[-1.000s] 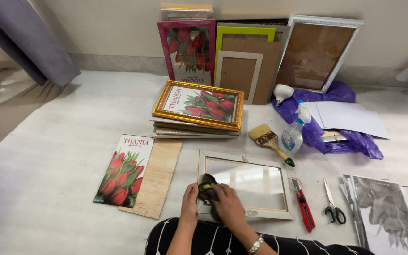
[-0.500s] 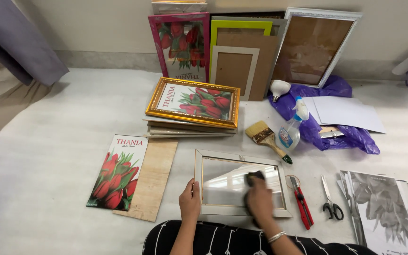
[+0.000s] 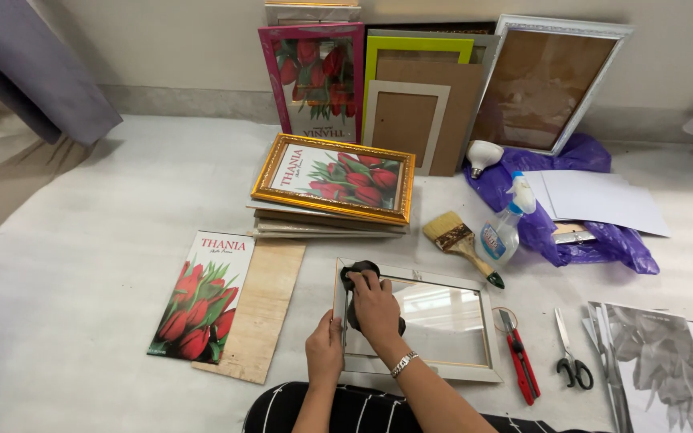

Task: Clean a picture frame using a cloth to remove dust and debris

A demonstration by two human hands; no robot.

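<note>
Pressing a dark cloth (image 3: 360, 277) onto the glass, the right hand (image 3: 376, 309) was clenched around that cloth at the upper left corner of a pale picture frame (image 3: 475, 370) lying flat on the white floor covering (image 3: 90, 240). The left hand (image 3: 325, 353) gripped the frame's left edge, thumb on top, just at 7 o'clock from the right hand. The frame lay directly in front of the person's striped lap.

At 9 o'clock from the frame lay a wooden backing board (image 3: 260, 309), with a red tulip print (image 3: 202, 295) overlapping its left side. At 12 o'clock sat a stack of frames topped by a gold frame (image 3: 334, 178) holding a tulip picture. At 1 o'clock lay a paintbrush (image 3: 459, 244), with a spray bottle (image 3: 503, 224) just beside it. At 3 o'clock lay a red utility knife (image 3: 520, 362), then scissors (image 3: 571, 361) farther right. Purple plastic sheeting (image 3: 571, 232) carried white paper (image 3: 603, 200) at 2 o'clock. More frames leaned against the wall at 12 o'clock, among them a pink frame (image 3: 314, 80) and a white frame (image 3: 551, 80).
</note>
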